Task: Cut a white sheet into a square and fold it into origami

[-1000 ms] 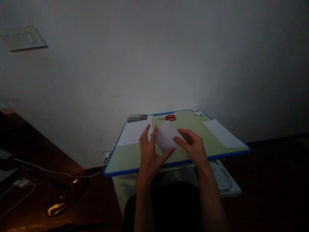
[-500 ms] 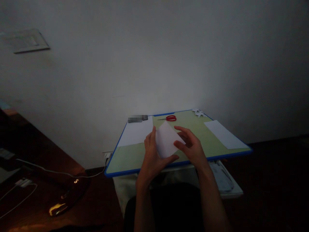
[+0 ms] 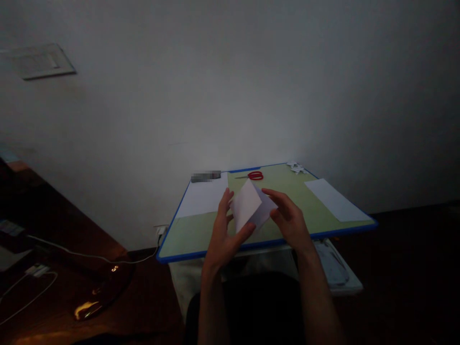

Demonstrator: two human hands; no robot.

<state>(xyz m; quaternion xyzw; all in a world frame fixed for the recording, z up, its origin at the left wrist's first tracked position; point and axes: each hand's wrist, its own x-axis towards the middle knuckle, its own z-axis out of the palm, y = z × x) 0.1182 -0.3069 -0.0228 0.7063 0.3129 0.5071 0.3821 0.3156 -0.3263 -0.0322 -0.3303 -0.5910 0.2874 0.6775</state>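
A folded sheet of white paper (image 3: 248, 203) is held up between my hands above the near part of the green table (image 3: 194, 237). One flap of it stands up, with an edge running down its middle. My left hand (image 3: 228, 235) grips the lower left side, its thumb on the front and its fingers partly behind. On the right side, my right hand (image 3: 289, 218) pinches the paper's right corner between thumb and fingers; some fingertips are hidden behind it.
Red-handled scissors (image 3: 254, 176) lie at the back of the table. White paper (image 3: 203, 196) and a dark, blurred-out object (image 3: 205, 177) are at the left. Paper scraps (image 3: 296, 167) sit back right, near a white strip (image 3: 336, 200). An open drawer (image 3: 338, 268) juts out below.
The paper lay flat as one diamond face; now a flap is raised and it is partly opened. My left thumb has moved up onto its front.
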